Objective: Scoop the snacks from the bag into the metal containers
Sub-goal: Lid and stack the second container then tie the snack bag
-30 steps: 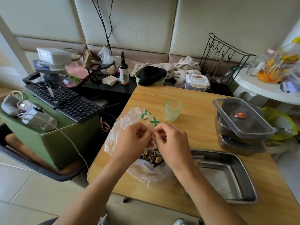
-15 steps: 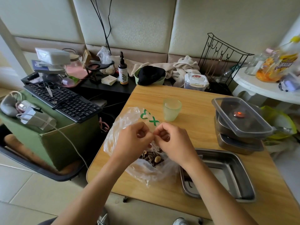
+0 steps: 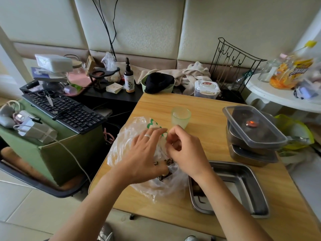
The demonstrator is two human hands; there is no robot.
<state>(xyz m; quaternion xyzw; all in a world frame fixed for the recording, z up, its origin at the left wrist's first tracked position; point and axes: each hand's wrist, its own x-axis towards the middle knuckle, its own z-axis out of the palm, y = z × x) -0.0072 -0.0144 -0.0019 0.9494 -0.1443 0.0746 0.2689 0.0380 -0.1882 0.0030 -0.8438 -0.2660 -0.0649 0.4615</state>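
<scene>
A clear plastic bag (image 3: 119,150) with green print lies on the wooden table (image 3: 208,105), and dark seeds (image 3: 169,160) show through it between my hands. My left hand (image 3: 145,153), which wears a ring, lies over the bag with its fingers stretched toward the bag's top; its thumb is hidden. My right hand (image 3: 185,150) has curled fingers that pinch the plastic at the bag's top. An open metal tray (image 3: 243,186) sits just right of the bag, under my right forearm. Stacked metal containers (image 3: 250,153) with clear lids stand further right.
A pale green cup (image 3: 180,117) stands just behind my hands. Left of the table are a keyboard (image 3: 64,110) on a green box and a cluttered black shelf. A wire rack (image 3: 232,70) and a white side table (image 3: 271,94) stand at the back right.
My left hand went from a curled pinch at the bag's top to fingers stretched over the bag. My right hand kept its pinch. More of the tray's left end now shows.
</scene>
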